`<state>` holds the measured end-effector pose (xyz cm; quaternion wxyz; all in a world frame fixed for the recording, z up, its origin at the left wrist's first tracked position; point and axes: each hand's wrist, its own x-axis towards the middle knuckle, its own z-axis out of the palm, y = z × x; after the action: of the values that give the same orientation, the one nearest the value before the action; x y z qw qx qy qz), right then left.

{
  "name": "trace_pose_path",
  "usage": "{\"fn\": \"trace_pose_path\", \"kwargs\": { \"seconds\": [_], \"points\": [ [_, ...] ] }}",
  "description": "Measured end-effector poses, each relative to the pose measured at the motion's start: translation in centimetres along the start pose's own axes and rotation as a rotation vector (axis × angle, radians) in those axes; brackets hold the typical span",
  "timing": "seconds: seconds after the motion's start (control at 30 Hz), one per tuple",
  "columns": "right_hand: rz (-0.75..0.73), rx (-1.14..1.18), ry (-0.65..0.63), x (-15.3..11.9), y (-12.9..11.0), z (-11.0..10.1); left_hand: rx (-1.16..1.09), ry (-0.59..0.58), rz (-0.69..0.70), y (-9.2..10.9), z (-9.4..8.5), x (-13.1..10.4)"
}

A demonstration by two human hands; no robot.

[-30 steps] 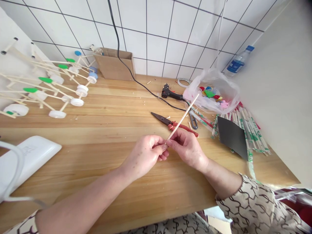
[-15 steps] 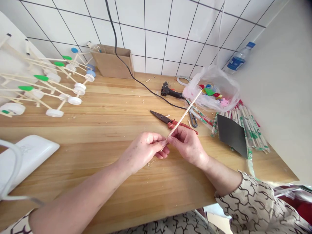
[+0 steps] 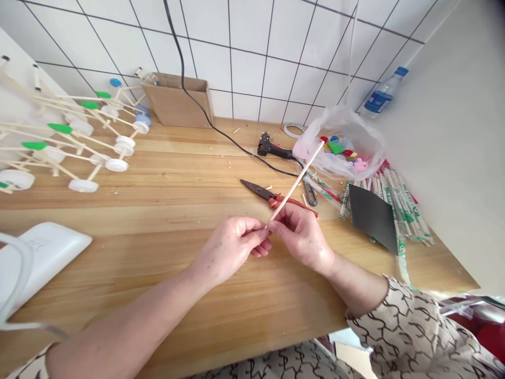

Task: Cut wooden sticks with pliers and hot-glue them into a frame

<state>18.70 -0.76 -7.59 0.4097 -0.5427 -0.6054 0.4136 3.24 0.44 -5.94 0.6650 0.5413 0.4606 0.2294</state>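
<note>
A thin pale wooden stick (image 3: 299, 179), like a chopstick, slants up and to the right above the table. Its lower end is pinched by my left hand (image 3: 240, 243), thumb against the fingers. Close beside that, my right hand (image 3: 299, 232) grips the same stick between thumb and forefinger, so the fingertips of both hands nearly meet. My fingers hide the stick's lower tip. Just beyond my hands lie long-nose pliers (image 3: 258, 190) with red handles. A black glue gun (image 3: 276, 150) rests on its side farther back.
Stick-built models with white cap wheels (image 3: 117, 164) stand at the left. A cardboard box (image 3: 179, 102) sits by the wall. To the right are a plastic bag (image 3: 315, 129) of coloured pieces, wrapped chopsticks (image 3: 406, 202), a black sheet (image 3: 373, 216) and a water bottle (image 3: 384, 95). A white device (image 3: 51, 252) lies left.
The whole view has shifted slightly, so the scene sits a little farther left. Both hands keep their pinch on the stick, with hardly any movement.
</note>
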Motion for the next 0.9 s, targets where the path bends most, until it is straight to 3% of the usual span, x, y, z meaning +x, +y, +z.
{"fn": "trace_pose_path", "kwargs": {
  "seconds": [0.2,0.33,0.43,0.53,0.63,0.77,0.9],
  "points": [
    [-0.014,0.009,-0.016,0.1,-0.2,0.0,0.061,0.055,0.042,0.0,0.2,-0.1],
    [-0.091,-0.041,-0.024,0.6,-1.1,-1.2,0.031,0.068,0.068,0.1,-0.5,0.1],
    [-0.191,-0.273,0.061,1.2,-1.1,-2.5,-0.055,0.107,0.092,0.2,-1.4,0.3],
    [-0.315,-0.64,0.065,1.8,-0.3,-3.5,-0.146,0.116,0.093,0.3,-2.2,0.5],
    [-0.292,-0.944,0.026,2.1,0.9,-3.8,-0.188,0.113,0.073,0.4,-2.7,0.6],
    [-0.236,-1.082,-0.061,2.0,1.6,-3.4,-0.197,0.126,0.067,0.5,-3.1,0.8],
    [-0.243,-1.132,-0.067,2.0,1.4,-3.0,-0.182,0.122,0.062,0.2,-3.6,1.2]
  ]
}}
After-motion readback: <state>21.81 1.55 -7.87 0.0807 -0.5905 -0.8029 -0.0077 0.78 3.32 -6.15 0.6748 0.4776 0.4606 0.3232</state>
